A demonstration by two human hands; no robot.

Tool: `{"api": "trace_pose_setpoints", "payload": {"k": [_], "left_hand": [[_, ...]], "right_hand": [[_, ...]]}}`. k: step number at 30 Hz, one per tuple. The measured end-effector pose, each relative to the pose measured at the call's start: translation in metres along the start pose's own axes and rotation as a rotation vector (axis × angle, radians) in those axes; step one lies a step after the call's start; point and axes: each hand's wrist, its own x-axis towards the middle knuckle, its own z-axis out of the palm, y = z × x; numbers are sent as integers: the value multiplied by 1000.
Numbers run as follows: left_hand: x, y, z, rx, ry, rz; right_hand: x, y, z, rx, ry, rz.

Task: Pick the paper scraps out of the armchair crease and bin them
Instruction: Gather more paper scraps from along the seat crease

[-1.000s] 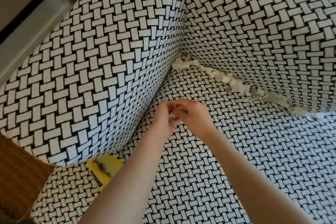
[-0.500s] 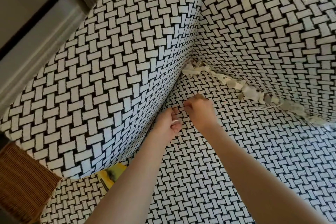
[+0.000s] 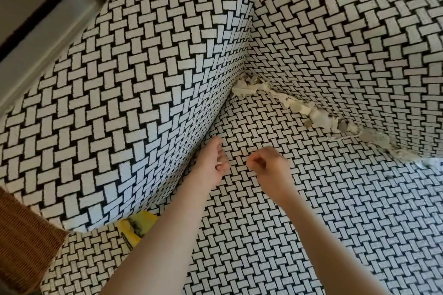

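My two hands have drawn apart since a second ago, when they met fingertip to fingertip over the seat. My left hand (image 3: 211, 163) now sits close to the foot of the armrest, its fingers (image 3: 223, 169) curled and pinching a small white sliver of paper (image 3: 219, 163). My right hand (image 3: 271, 166) hovers just beside it with fingers curled in; whether they hold anything I cannot tell.

The torn cream and grey paper scraps (image 3: 318, 115) lie wedged along the crease where the seat meets the back of the black-and-white basket-weave armchair (image 3: 143, 79), well apart from both hands. A brown woven wicker thing (image 3: 24, 235) stands at the lower left; I cannot tell if it is the bin.

The risk I see is that the sliver is thin and barely gripped, so it could slip and vanish against the white pattern. A hasty grab could also push scraps deeper into the crease.
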Motion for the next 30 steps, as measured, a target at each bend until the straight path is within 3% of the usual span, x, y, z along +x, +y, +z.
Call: {"api": "trace_pose_setpoints", "payload": {"k": [13,18,23,26,28,30], "left_hand": [[-1,-4,9,31,-27,1],[-2,-3,24,39,-142,34],[4,23,52,1,-170,45],[11,37,64,63,-200,142],[16,43,67,11,-200,127],[23,45,68,-124,-210,58]], "right_hand": [[-15,3,10,-312,61,-98],[-3,-37,-5,-4,124,-70],[25,-64,-19,-395,33,-179],[48,-74,-25,-275,140,-187],[66,-79,-26,-185,316,-196],[88,-79,-25,-269,427,-229]]}}
